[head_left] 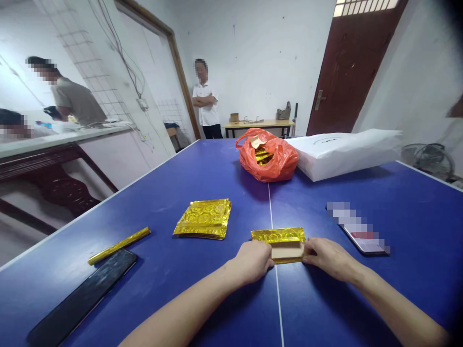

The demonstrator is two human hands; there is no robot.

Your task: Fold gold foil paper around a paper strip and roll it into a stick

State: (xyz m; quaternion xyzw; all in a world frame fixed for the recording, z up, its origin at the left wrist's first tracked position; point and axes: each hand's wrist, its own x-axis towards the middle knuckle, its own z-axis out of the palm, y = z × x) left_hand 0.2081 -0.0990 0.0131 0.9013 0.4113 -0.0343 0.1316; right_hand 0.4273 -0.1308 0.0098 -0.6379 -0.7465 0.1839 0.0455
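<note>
A sheet of gold foil paper [279,235], partly folded so its tan back shows, lies on the blue table [188,178] along the white centre line. My left hand [253,260] pinches its left edge with curled fingers. At the right edge, my right hand [327,258] grips the same sheet. A stack of gold foil sheets [204,219] rests to the left, apart from both hands. Further left lies a rolled gold foil stick [119,246].
A black phone [85,299] lies near the left edge; another phone [363,236] sits at the right. An orange plastic bag [269,156] with gold paper and a white bag [343,152] stand at the back. People stand beyond the table, left and far.
</note>
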